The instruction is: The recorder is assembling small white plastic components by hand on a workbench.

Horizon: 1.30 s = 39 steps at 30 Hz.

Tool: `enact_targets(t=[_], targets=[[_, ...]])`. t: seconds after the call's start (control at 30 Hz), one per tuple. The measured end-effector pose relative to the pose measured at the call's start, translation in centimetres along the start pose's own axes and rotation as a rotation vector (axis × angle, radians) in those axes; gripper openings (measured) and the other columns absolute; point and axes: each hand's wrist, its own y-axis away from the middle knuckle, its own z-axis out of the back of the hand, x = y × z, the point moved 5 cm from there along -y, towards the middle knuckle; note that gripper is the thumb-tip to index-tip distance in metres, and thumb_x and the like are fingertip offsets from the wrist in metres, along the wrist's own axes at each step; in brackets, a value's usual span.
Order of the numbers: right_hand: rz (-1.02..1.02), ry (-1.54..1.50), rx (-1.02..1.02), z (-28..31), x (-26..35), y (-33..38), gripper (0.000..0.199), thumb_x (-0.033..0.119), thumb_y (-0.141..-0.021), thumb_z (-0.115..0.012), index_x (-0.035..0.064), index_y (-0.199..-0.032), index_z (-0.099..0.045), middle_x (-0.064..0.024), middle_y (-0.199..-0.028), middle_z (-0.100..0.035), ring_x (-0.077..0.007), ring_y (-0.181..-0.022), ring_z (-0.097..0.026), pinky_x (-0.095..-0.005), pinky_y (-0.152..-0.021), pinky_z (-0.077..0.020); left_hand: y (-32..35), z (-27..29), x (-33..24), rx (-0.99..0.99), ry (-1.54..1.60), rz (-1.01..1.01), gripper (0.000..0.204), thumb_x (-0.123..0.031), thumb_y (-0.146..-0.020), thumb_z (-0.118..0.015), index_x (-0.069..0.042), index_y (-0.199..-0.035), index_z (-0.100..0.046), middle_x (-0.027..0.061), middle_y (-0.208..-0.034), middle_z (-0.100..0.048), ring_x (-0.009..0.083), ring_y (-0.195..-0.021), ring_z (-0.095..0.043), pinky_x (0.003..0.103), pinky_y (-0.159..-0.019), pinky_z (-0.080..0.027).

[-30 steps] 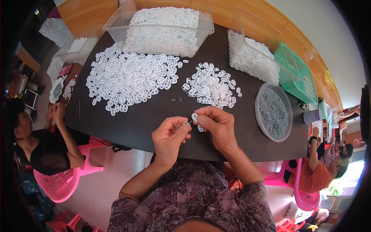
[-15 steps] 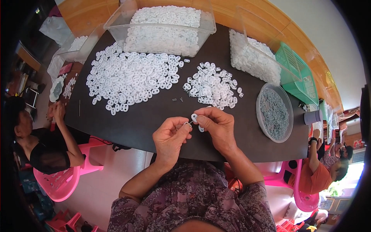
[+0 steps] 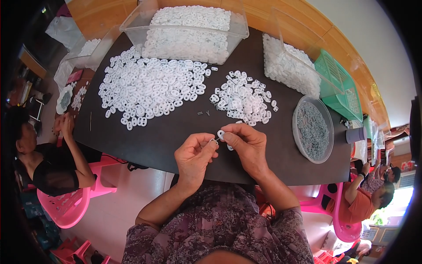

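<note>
Close together over the near part of the dark table, both my hands are closed in a pinch. In the fingertips of my right hand is a white plastic two-hole piece. My left hand pinches a small pale ring-like piece, mostly covered by the fingers. Something thin shows between the two pieces, too small to make out. Below my right fingers lies another white piece, partly hidden. Ahead of my hands are a small pile of white pieces and a few grey pins.
A larger heap of white pieces lies at left. Behind stand clear bins of white pieces and a green basket. A round tub of grey pins is at right. People sit on pink chairs at both sides.
The view has shifted very slightly. My hands keep nearly the same pinch and place. At the right, the seated person's arm has moved a little.
</note>
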Motion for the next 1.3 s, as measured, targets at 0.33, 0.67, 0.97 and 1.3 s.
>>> enact_targets(t=[0.33, 0.67, 0.97, 1.3], targets=[[0.031, 0.040, -0.014, -0.2, 0.1, 0.2, 0.014, 0.002, -0.085, -0.063, -0.0024, -0.098, -0.066, -0.0008, -0.085, -0.065, -0.0054, -0.077, -0.056, -0.0197, -0.068, -0.0446, 0.0, 0.3, 0.1, -0.011, 0.012, 0.002, 0.012, -0.006, -0.087, -0.062, -0.001, -0.098, -0.061, 0.0033, -0.082, -0.065, 0.0056, -0.065, -0.059, 0.017, -0.055, -0.044], [0.148, 0.177, 0.014, 0.3, 0.4, -0.2, 0.019, -0.001, -0.085, -0.060, 0.0032, -0.102, -0.067, 0.0014, -0.083, -0.059, -0.0049, -0.076, -0.052, -0.0197, -0.066, -0.0418, 0.0, 0.3, 0.0, 0.017, 0.039, 0.007, 0.015, -0.005, -0.088, -0.060, 0.000, -0.101, -0.061, 0.0045, -0.083, -0.065, 0.0062, -0.066, -0.058, 0.018, -0.056, -0.044], [0.013, 0.101, 0.108, -0.3, -0.1, 0.0, 0.016, -0.002, -0.085, -0.061, 0.0012, -0.100, -0.066, 0.0018, -0.085, -0.060, -0.0030, -0.077, -0.052, -0.0190, -0.068, -0.0410, -0.2, 0.5, -0.1, 0.010, 0.020, -0.030, 0.014, -0.005, -0.089, -0.059, 0.000, -0.102, -0.062, 0.0029, -0.083, -0.064, 0.0053, -0.066, -0.057, 0.018, -0.056, -0.044], [0.012, 0.165, 0.124, -0.7, 0.4, -0.1, 0.009, -0.001, -0.084, -0.063, 0.0001, -0.092, -0.066, 0.0010, -0.081, -0.062, -0.0043, -0.076, -0.053, -0.0204, -0.067, -0.0431, 0.0, 0.3, -0.1, 0.029, -0.024, -0.061, 0.014, -0.003, -0.089, -0.059, 0.001, -0.102, -0.062, 0.0019, -0.084, -0.062, 0.0036, -0.069, -0.056, 0.017, -0.061, -0.047]])
